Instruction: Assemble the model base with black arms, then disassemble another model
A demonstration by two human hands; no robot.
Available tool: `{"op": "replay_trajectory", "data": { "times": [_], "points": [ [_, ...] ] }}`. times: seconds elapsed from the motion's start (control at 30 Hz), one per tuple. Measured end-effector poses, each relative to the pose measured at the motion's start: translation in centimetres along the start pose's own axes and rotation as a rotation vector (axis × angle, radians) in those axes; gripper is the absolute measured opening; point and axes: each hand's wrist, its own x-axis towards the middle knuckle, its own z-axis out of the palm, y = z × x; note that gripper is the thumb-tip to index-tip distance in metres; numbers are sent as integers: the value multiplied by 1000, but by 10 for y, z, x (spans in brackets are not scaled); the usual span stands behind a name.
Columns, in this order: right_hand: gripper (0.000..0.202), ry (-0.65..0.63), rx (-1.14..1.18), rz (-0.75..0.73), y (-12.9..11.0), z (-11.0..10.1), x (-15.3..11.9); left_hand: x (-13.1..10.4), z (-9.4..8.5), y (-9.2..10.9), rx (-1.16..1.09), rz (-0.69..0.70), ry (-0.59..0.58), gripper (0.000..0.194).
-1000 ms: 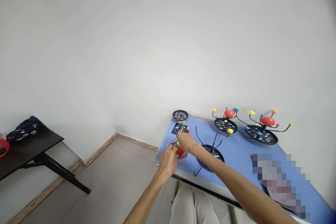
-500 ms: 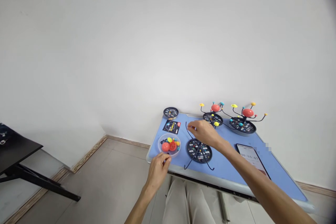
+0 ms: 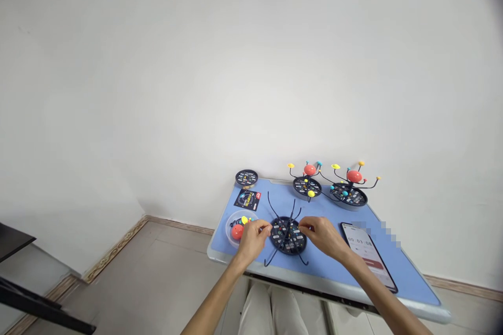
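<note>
In front of me stands a round black solar system model base with printed labels and several thin curved black rods spreading from its middle. My left hand is closed in a pinch at the base's left side, covering part of a clear plastic bowl. In the bowl lie a red ball-shaped piece, a yellow piece and small coloured pieces. On the base's right side my right hand is pinched too, close to the rods. Whatever either hand's fingertips hold is too small or hidden.
Two assembled solar system models with red centre balls stand at the back of the blue table. A round black base and a printed card lie at back left. A phone showing a timer lies at right.
My left hand has moved from the bowl's near edge up and right to the base. My right hand has left the upper rod for the base's right side. The view has shifted slightly.
</note>
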Motion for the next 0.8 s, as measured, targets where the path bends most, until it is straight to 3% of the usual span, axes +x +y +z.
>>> {"op": "replay_trajectory", "data": {
  "times": [0.17, 0.37, 0.53, 0.8],
  "points": [
    [33, 57, -29, 29, 4, 17, 4, 30, 24, 7, 72, -67, -87, 24],
    [38, -16, -261, 61, 2, 24, 10, 48, 46, 1, 108, -94, -154, 29],
    [35, -66, -399, 12, -2, 25, 14, 50, 50, -5, 136, -98, -136, 33],
    [38, -40, -321, 33, -2, 19, 15, 48, 50, -3, 142, -106, -122, 26]
  ]
}}
